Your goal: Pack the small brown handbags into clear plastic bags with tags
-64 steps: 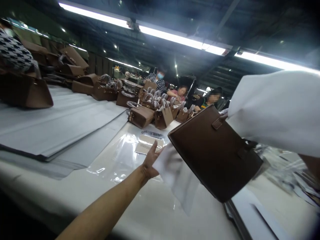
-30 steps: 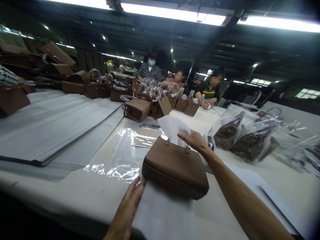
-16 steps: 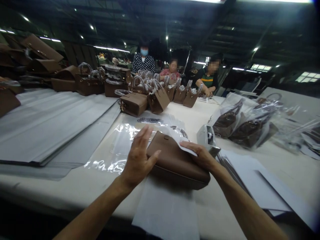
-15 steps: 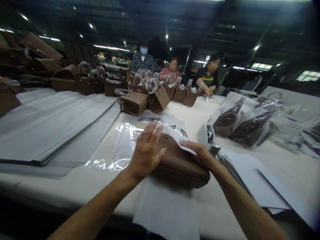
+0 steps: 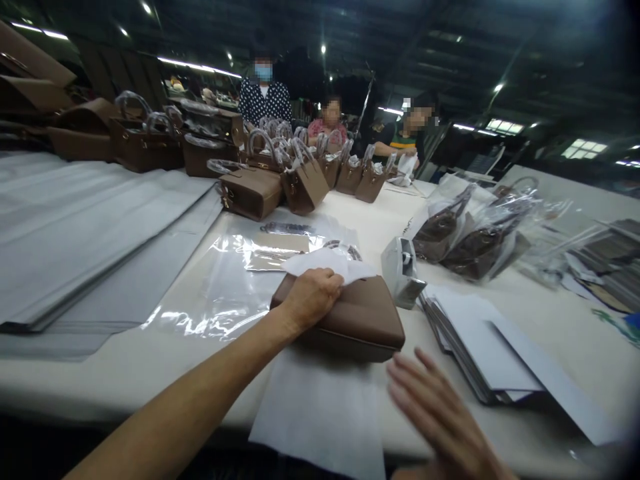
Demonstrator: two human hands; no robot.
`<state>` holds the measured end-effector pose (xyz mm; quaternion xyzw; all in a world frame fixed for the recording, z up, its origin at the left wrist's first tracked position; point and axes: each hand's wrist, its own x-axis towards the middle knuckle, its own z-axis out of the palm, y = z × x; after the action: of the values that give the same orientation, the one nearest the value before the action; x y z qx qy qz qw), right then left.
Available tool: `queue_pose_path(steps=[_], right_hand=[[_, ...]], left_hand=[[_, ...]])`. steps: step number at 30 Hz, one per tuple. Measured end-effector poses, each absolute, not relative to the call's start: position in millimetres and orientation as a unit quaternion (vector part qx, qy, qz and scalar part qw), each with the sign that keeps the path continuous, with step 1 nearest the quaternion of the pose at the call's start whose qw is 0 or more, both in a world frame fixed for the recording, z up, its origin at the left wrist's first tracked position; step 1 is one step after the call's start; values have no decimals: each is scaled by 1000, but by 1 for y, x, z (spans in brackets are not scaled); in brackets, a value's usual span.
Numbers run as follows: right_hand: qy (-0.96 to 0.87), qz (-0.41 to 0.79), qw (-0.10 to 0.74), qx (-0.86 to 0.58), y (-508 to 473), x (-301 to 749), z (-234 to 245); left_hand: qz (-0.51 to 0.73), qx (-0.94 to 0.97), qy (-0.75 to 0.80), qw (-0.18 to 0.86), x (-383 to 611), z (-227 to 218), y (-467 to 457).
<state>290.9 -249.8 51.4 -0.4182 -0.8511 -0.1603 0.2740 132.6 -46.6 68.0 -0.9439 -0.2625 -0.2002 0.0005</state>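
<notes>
A brown handbag lies on its side on the table in front of me, its handles pointing away. Thin white paper covers the handbag's upper edge. My left hand rests on top of the bag, its fingers curled closed on the paper; the fingertips are partly hidden. Off the bag, at the lower right, my right hand is held with fingers stretched out and nothing in them, slightly blurred. A white sheet runs from under the bag over the table's near edge.
Clear plastic bags lie left of the handbag, beyond them a stack of pale sheets. A grey-white dispenser-like object and stacked white boards are to the right. Several wrapped handbags stand farther back, with co-workers behind.
My right hand has left the paper and moved down and toward me, opening. My left hand has gone from spread fingers to curled on the paper. The view has shifted slightly.
</notes>
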Motion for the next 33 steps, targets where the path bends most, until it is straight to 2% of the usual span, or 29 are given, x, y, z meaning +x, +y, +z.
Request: queue_pose_path(steps=[3, 6, 9, 13, 16, 20, 22, 25, 28, 33], right_hand=[[-867, -245, 204, -382, -274, 256, 17], [-841, -258, 244, -409, -271, 235, -3], [-819, -244, 299, -426, -254, 241, 10], [-812, -245, 267, -458, -219, 271, 52], [-815, -172, 278, -479, -191, 288, 67], [-759, 16, 297, -579, -170, 293, 64], [-714, 60, 306, -626, -168, 292, 60], [-683, 90, 316, -652, -167, 291, 57], [-662, 119, 334, -660, -164, 290, 55], [-612, 53, 371, -696, -165, 288, 54]], left_hand=[[-196, -943, -267, -15, 135, 70, -46], [-187, -945, -268, -22, 135, 73, -46], [-173, -949, -261, -22, 134, 75, -48], [-149, -958, -243, -21, 131, 79, -49], [-126, -965, -228, -24, 126, 83, -47], [-86, -972, -214, -35, 128, 101, -42], [-74, -972, -222, -31, 137, 112, -45], [-86, -966, -244, -12, 154, 118, -61], [-124, -962, -242, 8, 163, 101, -84], [-198, -953, -222, 49, 157, 61, -98]])
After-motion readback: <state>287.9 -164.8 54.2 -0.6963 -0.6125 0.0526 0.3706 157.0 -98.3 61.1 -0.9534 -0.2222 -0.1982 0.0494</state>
